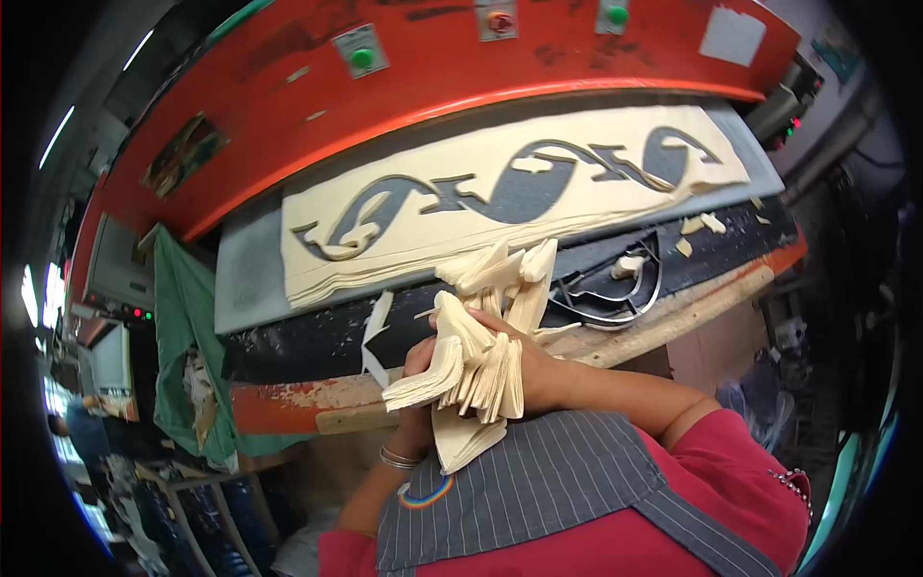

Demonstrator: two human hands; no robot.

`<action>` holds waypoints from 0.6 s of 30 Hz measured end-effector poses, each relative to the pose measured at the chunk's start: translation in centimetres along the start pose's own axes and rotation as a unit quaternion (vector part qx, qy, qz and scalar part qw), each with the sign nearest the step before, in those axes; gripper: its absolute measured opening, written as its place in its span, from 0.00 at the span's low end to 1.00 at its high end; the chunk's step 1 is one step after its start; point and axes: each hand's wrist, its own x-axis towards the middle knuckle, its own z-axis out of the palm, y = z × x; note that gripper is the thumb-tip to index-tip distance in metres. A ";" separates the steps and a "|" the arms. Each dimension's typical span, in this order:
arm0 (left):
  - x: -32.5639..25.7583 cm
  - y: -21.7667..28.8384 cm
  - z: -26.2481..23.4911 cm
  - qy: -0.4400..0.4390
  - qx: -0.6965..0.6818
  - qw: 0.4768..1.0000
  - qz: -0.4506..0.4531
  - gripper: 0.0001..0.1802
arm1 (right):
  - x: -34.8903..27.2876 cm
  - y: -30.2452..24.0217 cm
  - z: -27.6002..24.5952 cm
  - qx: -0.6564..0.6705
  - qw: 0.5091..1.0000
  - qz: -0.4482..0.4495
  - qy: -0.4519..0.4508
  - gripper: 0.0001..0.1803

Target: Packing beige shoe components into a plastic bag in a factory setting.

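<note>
both hands close on a thick bundle of cream-coloured cut fabric pieces (pixel 481 361), held against the chest just above a grey pinstriped apron (pixel 538 490). the right hand (pixel 524 361) wraps over the bundle from the right, fingers curled around the fanned edges and pressing the layers together. the left hand (pixel 418 370) grips from the left and underneath, mostly hidden behind the pieces, with thin metal bangles (pixel 396 459) on its wrist; its fingers are covered, so how far they curl cannot be told. the pieces splay out of the grip in all directions: some point up past the fingers, one flap droops to the left, another hangs down below the hands.

just beyond the grip, a narrow cream offcut (pixel 377 327) lies on a worn black cutting pad (pixel 317 341). to the right of the hands, a curved steel cutting die (pixel 615 288) rests on the same pad, with small cream scraps (pixel 700 226) further right. farther out, a stack of cream fabric sheets with curved shapes cut out of it (pixel 500 188) lies on a grey board (pixel 252 279) under the orange press head (pixel 433 67), which carries green buttons (pixel 361 58). to the far left of the grip hangs a green cloth (pixel 183 327). a red sleeve (pixel 750 481) covers the right upper arm.
</note>
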 end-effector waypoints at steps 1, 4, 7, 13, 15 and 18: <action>0.6 0.2 -0.1 -0.020 0.003 1.000 0.015 0.37 | -0.2 -0.2 -0.4 -0.016 1.000 0.010 0.002 0.28; 1.7 -0.4 3.4 -0.042 -0.112 0.992 -0.040 0.34 | -2.8 0.2 -2.7 -0.009 0.999 0.019 0.034 0.27; 2.4 -2.7 6.8 -0.050 -0.417 0.869 -0.260 0.26 | -5.5 0.4 -4.4 -0.022 0.996 0.015 0.088 0.27; 5.0 2.3 8.8 -0.232 -0.106 0.964 -0.077 0.35 | -8.1 -0.1 -5.7 0.139 0.958 0.212 0.135 0.27; 7.5 4.1 9.9 -0.207 -0.094 0.974 0.006 0.37 | -9.5 1.7 -4.0 0.129 0.954 0.176 0.206 0.26; 11.1 6.3 11.6 -0.173 -0.103 0.979 -0.005 0.40 | -9.3 3.2 -3.5 0.497 0.742 0.246 0.376 0.32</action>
